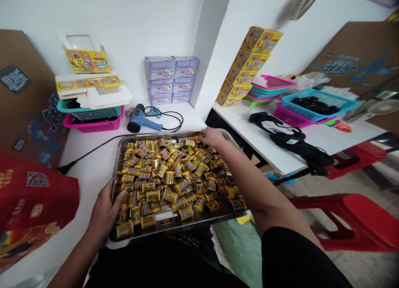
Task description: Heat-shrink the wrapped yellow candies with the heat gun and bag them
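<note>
A rectangular metal tray (229, 135) is heaped with many small yellow printed cylinders (170, 178), each dark at the ends; they look like little containers. Part of the tray overhangs the white table's front edge, close to my body. My left hand (105, 207) grips its left rim near the front corner, thumb over the inside and fingers on the outer side. Across the tray reaches my right hand (212, 137), with curled fingers at the far rim near the back right corner. Its fingertips are close to the cylinders and partly hidden.
Behind the tray lie a blue heat gun (144, 121) and its black cord. Stacked baskets (93, 124) and purple boxes (171, 80) stand at the wall. A red bag (37, 196) is at left. Rightward are another table (243, 121), headphone-like black gear (280, 134) and red stools (368, 221).
</note>
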{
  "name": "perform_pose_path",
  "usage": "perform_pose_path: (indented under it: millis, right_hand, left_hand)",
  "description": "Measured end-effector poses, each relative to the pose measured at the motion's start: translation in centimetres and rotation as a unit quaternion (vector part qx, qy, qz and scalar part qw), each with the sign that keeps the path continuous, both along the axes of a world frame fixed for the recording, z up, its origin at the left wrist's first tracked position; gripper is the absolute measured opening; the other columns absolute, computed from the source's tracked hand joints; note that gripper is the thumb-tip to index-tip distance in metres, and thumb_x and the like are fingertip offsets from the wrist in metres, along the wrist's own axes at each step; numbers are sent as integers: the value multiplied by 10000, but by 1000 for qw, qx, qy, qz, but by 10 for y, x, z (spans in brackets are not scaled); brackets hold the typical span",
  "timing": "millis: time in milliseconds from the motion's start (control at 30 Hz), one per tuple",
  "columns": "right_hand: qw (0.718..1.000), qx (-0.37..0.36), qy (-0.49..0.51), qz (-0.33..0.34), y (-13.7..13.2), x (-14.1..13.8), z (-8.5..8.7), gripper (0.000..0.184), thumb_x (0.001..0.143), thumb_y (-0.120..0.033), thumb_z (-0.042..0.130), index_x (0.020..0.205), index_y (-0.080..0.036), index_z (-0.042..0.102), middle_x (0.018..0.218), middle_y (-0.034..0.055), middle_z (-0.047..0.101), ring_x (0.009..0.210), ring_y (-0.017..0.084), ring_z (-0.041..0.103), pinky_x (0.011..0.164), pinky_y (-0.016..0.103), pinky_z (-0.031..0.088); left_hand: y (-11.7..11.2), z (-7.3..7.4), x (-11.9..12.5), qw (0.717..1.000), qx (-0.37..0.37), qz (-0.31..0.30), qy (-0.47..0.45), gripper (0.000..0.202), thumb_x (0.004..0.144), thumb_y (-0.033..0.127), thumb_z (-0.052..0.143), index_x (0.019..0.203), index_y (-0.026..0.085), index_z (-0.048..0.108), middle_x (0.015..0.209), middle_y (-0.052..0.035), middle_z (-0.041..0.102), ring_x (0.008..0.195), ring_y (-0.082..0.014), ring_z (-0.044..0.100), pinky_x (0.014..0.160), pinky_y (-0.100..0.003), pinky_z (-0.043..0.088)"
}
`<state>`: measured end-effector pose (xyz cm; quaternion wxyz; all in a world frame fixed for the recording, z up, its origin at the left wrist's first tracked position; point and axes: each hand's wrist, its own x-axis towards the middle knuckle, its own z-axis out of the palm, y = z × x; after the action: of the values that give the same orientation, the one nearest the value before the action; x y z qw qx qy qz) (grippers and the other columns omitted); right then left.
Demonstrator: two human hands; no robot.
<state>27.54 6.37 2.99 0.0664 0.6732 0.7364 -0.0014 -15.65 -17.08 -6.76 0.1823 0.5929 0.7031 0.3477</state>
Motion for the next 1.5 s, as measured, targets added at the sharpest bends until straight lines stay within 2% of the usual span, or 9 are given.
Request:
perform_pose_path:
  millis: [167,267,367,567,767,900,1100,1333,1500]
  right_hand:
    - [999,14,-8,31,-1,-9,14,371,904,-327,670,1246,-208,752,1301,131,700,1227,290,615,967,314,494]
    - [996,-12,11,87,-3,-23,10,386,890,-386,710,1238,-224,752,1239,105,735,1171,276,646,959,306,502]
    - [993,-33,15,114,-4,-43,0,363,840,-277,757,1199,-229,761,1229,89,745,1140,263,662,962,286,497]
    - [995,28,18,94,-6,-64,0,349,979,-200,536,1284,-123,687,1339,200,659,1290,295,575,1036,321,453]
    - [994,-33,17,106,-18,-77,5,283,958,-397,623,1114,-204,760,1164,105,755,1072,241,689,897,276,497]
    - [993,-74,6,89,-19,-87,2,291,865,-377,700,1073,-193,789,1077,133,777,1006,292,715,809,315,528]
    - [990,-109,17,85,-14,-77,3,185,715,-222,756,894,-203,801,843,55,758,817,244,704,668,274,509]
    - [996,-44,56,62,-25,-68,2,293,889,-335,652,1123,-174,726,1047,65,757,927,193,682,700,225,460]
    - [993,-63,46,88,-35,-70,0,172,878,-323,697,991,-207,756,997,54,776,899,195,691,703,236,438]
  left_hand:
    - [-1,3,3,1000,-19,8,-8,799,887,681,498,1479,144,507,1482,-176,588,1377,-346,553,1187,-525,427]
    - [-1,6,4,1000,-19,4,-18,787,891,670,512,1477,143,507,1489,-176,584,1391,-345,542,1203,-526,410]
    - [0,7,5,1000,-14,4,-18,769,885,662,526,1467,160,518,1488,-164,587,1393,-342,543,1207,-523,410]
    - [-1,8,7,1000,-5,6,-8,746,887,658,509,1444,163,540,1442,-159,622,1366,-336,572,1179,-505,453]
    - [-1,9,9,1000,-12,5,-7,772,892,652,487,1449,120,529,1441,-191,616,1371,-346,564,1190,-529,438]
    - [0,5,8,1000,1,7,-21,750,882,658,513,1422,138,555,1415,-178,638,1360,-342,574,1182,-525,449]
    - [0,-4,8,999,16,9,-37,717,884,640,540,1417,161,566,1426,-166,635,1360,-336,571,1192,-539,429]
    - [0,-6,9,999,32,7,-38,711,876,644,556,1413,178,577,1405,-158,647,1345,-335,580,1174,-534,448]
    - [0,-6,9,999,24,5,-32,737,887,651,539,1423,145,567,1403,-180,645,1340,-346,583,1162,-553,455]
